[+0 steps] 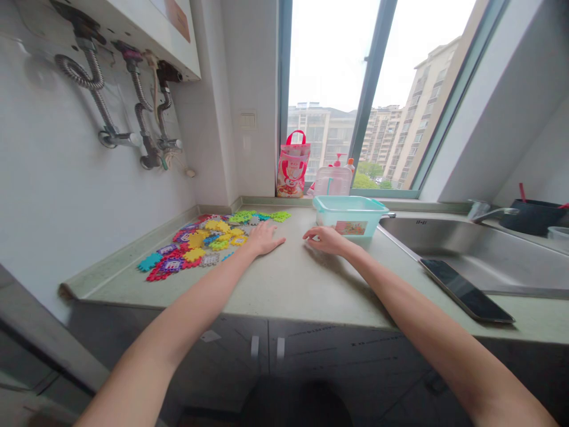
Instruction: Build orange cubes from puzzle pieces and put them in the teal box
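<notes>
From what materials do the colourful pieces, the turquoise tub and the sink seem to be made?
Colourful pieces: probably plastic, finish unclear; bright uniform colours and notched edges suggest it.
Turquoise tub: likely moulded plastic, smooth, judging by its translucent-looking wall and rounded corners.
Sink: probably stainless steel, satin-looking; its grey basin shows soft reflections.

Looks like a home kitchen, with a steel sink (471,252) in a pale counter (267,290) and a faucet (491,212) at the sink's back edge. Has cabinets (320,350) below and left of the sink, apartment blocks (420,104) through the window (329,65) behind it, a piped wall unit (180,56) far left of it
</notes>
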A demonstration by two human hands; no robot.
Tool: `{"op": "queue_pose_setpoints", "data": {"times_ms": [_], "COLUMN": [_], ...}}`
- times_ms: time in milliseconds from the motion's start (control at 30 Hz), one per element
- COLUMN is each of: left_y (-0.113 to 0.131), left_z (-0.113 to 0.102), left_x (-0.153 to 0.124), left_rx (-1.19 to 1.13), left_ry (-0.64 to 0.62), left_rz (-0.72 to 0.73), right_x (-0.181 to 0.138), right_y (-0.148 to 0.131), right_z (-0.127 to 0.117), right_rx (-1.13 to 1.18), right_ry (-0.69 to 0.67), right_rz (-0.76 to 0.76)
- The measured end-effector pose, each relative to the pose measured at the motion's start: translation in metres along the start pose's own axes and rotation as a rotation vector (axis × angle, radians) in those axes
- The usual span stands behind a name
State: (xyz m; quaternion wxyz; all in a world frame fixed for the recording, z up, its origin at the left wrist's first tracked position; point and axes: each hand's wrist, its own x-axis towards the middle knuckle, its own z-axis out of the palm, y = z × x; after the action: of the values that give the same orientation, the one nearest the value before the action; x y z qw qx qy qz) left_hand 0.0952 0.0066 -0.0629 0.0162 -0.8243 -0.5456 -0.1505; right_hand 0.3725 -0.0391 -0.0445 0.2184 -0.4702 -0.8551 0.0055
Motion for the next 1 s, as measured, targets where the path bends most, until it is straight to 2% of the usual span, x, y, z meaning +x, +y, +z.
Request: {"op": "queue_pose_setpoints", "data": {"times_ms": [100,200,333,567,833,900,1000], "left_y": [-0.006,-0.009,-0.011,-0.005,0.015,0.024,0.038], "left_z": [0.001,0.002,0.002,-0.002,-0.004,-0.006,-0.011], "left_x": [0.004,0.009,0.01,0.003,-0.005,-0.01,-0.017], "left_rx": [0.016,0.023,0.046,0.103,0.08,0.03,-0.093], "left_ry": [0.02,-0.042,-0.074,0.073,-0.051,-0.069,-0.077], "left_rz": [-0.146,-0.239,-0.198,-0.152,-0.049,0.033,0.281], "right_x": [-0.001,-0.001,0.0,0.0,0.0,0.001,0.002], "right_y": [-0.003,-0.004,-0.004,0.001,0.002,0.003,0.004], "right_z": [-0.001,-0.001,0.0,0.002,-0.001,0.0,0.005], "right_rx": [0.024,0.043,0.038,0.036,0.076,0.095,0.124], "right_ry": [-0.017,-0.04,-0.048,-0.036,-0.058,-0.051,-0.007], "right_rz": [0.023,0.018,0.016,-0.009,0.008,0.014,0.013]}}
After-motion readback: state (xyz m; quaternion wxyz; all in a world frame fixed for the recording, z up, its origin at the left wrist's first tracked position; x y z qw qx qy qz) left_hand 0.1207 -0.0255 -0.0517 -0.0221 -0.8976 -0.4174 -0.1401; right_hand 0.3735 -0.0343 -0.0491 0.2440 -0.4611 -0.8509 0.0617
